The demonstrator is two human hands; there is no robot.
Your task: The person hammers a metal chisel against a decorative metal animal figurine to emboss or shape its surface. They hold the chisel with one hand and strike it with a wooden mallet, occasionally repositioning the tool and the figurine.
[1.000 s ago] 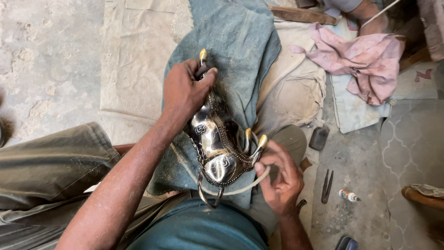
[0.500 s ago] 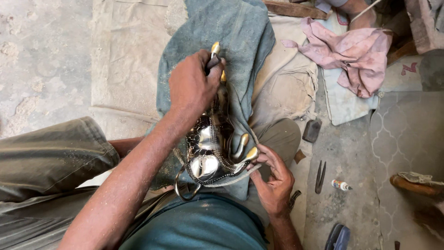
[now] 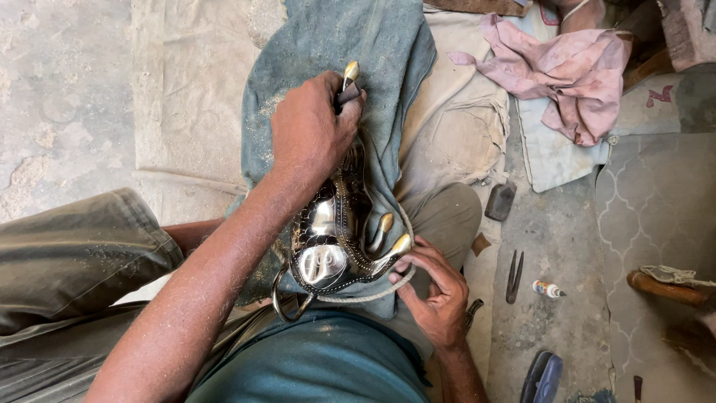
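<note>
Polished silver metal ornament with brass-tipped prongs point(image 3: 332, 239) lay on a dusty teal cloth point(image 3: 373, 45) across the lap. Left hand point(image 3: 309, 130) was closed over its upper end; right hand point(image 3: 436, 287), fingers loosely curled, touched its lower prong. Pink rag point(image 3: 574, 71) lay well apart.

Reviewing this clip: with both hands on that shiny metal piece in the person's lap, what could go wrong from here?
1. The left hand grips the far end of the polished metal ornament bare; its brass-tipped prongs sit near the right hand and could jab the fingers.
2. The ornament rests only on the teal cloth over the lap, so it might slide off onto the floor.
3. The cord by the right hand could snag a prong.
</note>
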